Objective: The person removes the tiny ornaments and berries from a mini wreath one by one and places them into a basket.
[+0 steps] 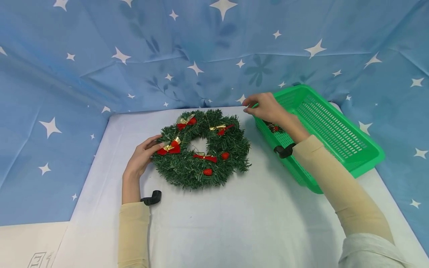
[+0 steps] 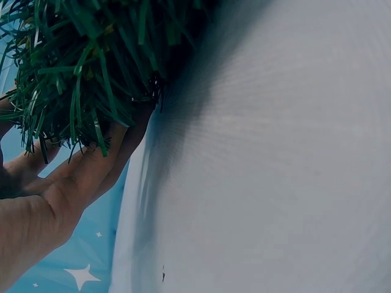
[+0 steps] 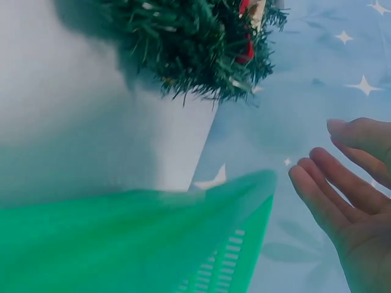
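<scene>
A green tinsel wreath (image 1: 187,171) lies on the white cloth, dressed with several red-and-gold bows and red strawberry-like berries. At its left edge my left hand (image 1: 142,156) grips the wreath, thumb on top beside a bow; the left wrist view shows fingers under the green needles (image 2: 91,67). My right hand (image 1: 264,106) hovers over the near-left rim of the green basket (image 1: 335,119), its fingers loosely bent with nothing between them. In the right wrist view that hand (image 3: 354,189) is apart from the wreath. Partly hidden by the right forearm, pine cones (image 1: 270,127) with red bits lie in the basket.
The slotted plastic basket stands slanted at the table's right side. Blue cloth (image 1: 201,85) with white stars hangs behind and at both sides. White cloth (image 1: 218,223) covers the table. A pale printed surface (image 1: 30,245) shows at lower left.
</scene>
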The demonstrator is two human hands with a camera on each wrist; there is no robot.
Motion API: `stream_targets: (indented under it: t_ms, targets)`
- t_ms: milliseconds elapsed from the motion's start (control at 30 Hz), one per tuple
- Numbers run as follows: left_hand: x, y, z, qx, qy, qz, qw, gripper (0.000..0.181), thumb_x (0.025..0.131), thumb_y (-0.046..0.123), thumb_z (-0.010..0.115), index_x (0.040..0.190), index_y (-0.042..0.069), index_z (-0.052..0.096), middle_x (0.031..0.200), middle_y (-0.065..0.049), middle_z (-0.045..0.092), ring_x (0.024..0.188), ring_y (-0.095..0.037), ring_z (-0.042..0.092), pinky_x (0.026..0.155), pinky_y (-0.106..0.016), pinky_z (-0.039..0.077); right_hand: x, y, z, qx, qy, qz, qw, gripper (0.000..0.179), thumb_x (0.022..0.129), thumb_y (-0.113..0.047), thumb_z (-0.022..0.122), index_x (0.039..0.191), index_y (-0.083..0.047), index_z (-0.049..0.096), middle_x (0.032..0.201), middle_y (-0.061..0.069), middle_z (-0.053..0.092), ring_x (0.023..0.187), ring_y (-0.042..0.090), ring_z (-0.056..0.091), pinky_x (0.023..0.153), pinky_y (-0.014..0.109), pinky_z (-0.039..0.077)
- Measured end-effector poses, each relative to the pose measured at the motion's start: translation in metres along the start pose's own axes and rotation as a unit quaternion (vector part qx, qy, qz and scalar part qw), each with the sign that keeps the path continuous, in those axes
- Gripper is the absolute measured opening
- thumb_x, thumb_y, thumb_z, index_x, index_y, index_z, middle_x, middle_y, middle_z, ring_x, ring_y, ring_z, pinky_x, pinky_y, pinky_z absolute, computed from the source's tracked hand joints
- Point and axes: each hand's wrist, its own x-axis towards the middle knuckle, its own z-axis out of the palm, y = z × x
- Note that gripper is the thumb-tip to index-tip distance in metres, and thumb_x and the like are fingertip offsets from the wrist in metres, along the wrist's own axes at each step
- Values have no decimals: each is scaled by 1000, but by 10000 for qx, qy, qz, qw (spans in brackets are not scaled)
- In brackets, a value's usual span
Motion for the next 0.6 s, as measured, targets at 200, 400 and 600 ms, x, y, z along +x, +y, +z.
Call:
stream_targets:
  t_ms: [200, 400, 600]
  targets:
    - [0, 0, 1, 9, 24, -3, 10000, 69, 101, 39, 67, 161, 22, 37, 172, -12, 18, 158, -36, 15, 121, -72, 12, 8, -8, 8, 126, -30, -97, 9999, 23, 97, -10, 72, 118, -1, 75, 111, 20, 75, 99, 33, 72, 81, 49, 57]
    - [1, 0, 1, 18, 33, -14, 10000, 70, 101, 39, 68, 161, 22, 38, 172, -12, 18, 159, -36, 15, 122, -71, 12, 14, -16, 16, 256, -84, -195, 9994, 22, 96, -9, 72, 116, 0, 75, 109, 21, 75, 99, 35, 73, 83, 49, 59]
    - [0, 1, 1, 4, 25, -15, 10000, 69, 101, 39, 68, 161, 22, 38, 171, -12, 20, 158, -36, 16, 122, -71, 13, 21, -25, 24, 402, -187, -290, 9986, 23, 97, -9, 71, 118, 1, 74, 110, 20, 75, 100, 35, 73, 84, 48, 59]
